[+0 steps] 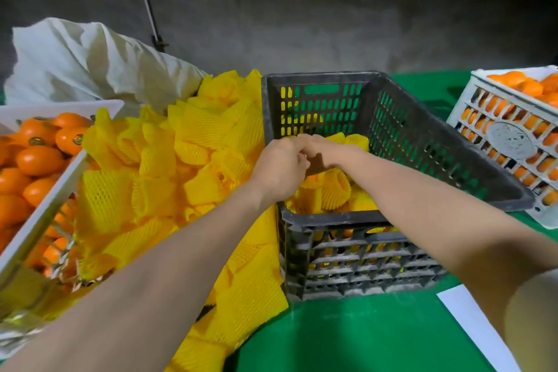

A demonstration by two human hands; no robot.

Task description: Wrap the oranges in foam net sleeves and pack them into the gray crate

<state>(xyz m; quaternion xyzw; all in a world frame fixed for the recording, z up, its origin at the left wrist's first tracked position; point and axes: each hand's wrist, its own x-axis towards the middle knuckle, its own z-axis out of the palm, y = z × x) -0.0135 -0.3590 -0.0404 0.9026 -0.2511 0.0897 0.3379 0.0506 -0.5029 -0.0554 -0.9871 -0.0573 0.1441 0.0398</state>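
Over gray crate [320, 75]: left hand [279, 166], right hand [327, 151] meeting, grip curled, contents impossible to tell; best easing down snug beside sleeved oranges [335, 187].

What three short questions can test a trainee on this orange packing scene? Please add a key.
1. True or false: the gray crate is empty.
2. Where does the pile of loose foam net sleeves lie? A. left of the gray crate; B. on the floor; C. on a shelf.
3. Fill in: the left hand and the right hand meet above the ____ crate.
Key: 1 false, sleeved oranges lie in it; 2 A; 3 gray.
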